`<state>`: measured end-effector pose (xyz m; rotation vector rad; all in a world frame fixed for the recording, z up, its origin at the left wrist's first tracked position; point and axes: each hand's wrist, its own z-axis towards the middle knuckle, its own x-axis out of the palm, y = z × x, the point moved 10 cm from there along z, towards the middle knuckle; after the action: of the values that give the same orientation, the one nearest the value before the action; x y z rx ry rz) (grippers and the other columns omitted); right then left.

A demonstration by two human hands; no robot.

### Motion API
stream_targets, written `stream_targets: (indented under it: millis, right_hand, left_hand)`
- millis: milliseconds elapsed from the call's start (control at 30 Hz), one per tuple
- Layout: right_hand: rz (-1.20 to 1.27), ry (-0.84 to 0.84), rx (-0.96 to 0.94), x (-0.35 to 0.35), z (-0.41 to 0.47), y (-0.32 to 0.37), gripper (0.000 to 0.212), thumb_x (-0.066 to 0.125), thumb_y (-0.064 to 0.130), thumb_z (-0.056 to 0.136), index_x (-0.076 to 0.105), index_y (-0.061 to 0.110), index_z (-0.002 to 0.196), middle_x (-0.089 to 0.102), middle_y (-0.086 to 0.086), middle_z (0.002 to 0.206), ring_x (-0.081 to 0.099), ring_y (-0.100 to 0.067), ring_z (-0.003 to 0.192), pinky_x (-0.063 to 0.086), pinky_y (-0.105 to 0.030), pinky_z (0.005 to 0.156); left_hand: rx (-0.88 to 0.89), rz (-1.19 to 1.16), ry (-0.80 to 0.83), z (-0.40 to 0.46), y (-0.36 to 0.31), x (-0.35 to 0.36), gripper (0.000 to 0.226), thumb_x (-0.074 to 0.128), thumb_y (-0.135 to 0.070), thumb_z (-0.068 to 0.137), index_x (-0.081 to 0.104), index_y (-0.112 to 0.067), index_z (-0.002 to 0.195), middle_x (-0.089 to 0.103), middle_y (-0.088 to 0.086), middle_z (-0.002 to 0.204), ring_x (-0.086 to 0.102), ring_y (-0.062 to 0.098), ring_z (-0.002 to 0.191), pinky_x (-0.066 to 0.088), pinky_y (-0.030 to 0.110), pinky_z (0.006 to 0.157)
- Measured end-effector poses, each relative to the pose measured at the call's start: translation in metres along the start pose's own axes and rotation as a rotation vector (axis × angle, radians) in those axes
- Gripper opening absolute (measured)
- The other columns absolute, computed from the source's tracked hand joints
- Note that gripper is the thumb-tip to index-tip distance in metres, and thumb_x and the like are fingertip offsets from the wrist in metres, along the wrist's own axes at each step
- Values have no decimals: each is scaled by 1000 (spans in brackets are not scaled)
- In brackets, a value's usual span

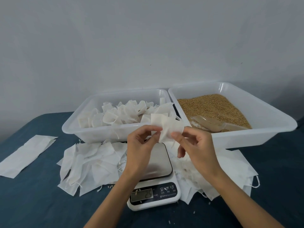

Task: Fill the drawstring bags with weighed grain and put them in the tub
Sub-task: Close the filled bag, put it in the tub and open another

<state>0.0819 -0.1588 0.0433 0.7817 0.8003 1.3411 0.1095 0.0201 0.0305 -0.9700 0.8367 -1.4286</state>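
A blue table (41, 203) holds two white tubs side by side: the right tub (256, 137) has grain (212, 107) and a clear scoop (212, 123), the left tub (72, 127) has filled bags (118, 116). Flat empty bags (92, 163) lie in front around a scale (156, 183). Above the scale, an empty bag (166, 125) is held up between both hands: the left hand (141, 145) pinches its left edge, the right hand (195, 145) pinches its right edge, so the bag hangs between the two grips

White bags (92, 163), golden-brown grain (209, 106)
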Motion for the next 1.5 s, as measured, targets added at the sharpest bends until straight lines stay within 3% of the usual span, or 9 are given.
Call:
stream_targets:
  millis: [167,367,467,667,900,1033,1100,1200,1500]
  right_hand:
    - [-51,-156,-5,-18,1,-2,28,70,29,96,66,20,71,54,-3,49,56,-23,39,46,-28,47]
    - [-70,40,-7,7,-1,0,11,72,34,93,75,25,96,73,3,84,70,-23,55,55,-41,51]
    - [-153,-34,-30,1,-3,0,27,65,33,98,61,33,71,59,-2,61,71,-19,53,48,-50,49]
    - [-308,36,-240,7,-1,20,34,64,37,98,68,14,73,65,3,70,68,-13,58,52,-27,52]
    - [-274,5,-195,2,-2,11,39,59,36,100,45,30,64,50,12,55,73,-5,61,49,-45,43]
    - [-214,59,-109,8,0,4,40,58,46,99,73,12,83,73,5,82,75,-13,80,58,-47,57]
    - [-150,97,-22,11,1,-4,37,57,45,100,77,13,99,76,6,100,72,-16,90,62,-43,66]
    - [-81,88,16,9,2,-7,34,54,34,104,72,15,83,66,2,76,63,-23,73,63,-40,70]
    - [-94,57,-11,3,5,-10,36,55,29,101,66,-2,88,61,-22,81,61,-36,71,62,-39,65]
  left_hand:
    - [-63,-78,-90,5,6,-14,28,67,8,94,81,-15,93,68,0,75,62,11,72,52,18,70]
    - [-112,-95,-29,4,12,-7,32,64,9,95,83,-18,96,71,4,82,63,18,79,55,29,78]
    - [-137,-143,-57,5,13,-9,37,62,11,94,84,-19,91,70,1,79,62,15,75,55,26,74]
    - [-236,-302,-42,3,19,-4,32,56,14,96,79,-7,96,73,8,90,66,21,85,56,30,77]
    - [-286,-348,-37,4,25,-4,35,57,14,95,83,-10,93,72,12,95,61,29,93,52,35,83]
    - [-235,-244,-26,5,25,-7,25,65,1,98,83,-16,94,74,11,100,62,30,94,49,45,87]
    - [-219,-220,7,5,23,-5,23,67,-1,98,83,-18,95,73,9,99,63,25,91,51,37,78]
    - [-195,-174,28,6,22,-5,23,67,0,97,82,-18,96,74,4,96,63,17,85,52,25,66]
    - [-34,100,-150,8,3,-27,26,66,2,97,78,-21,100,71,-1,80,63,11,75,52,17,71]
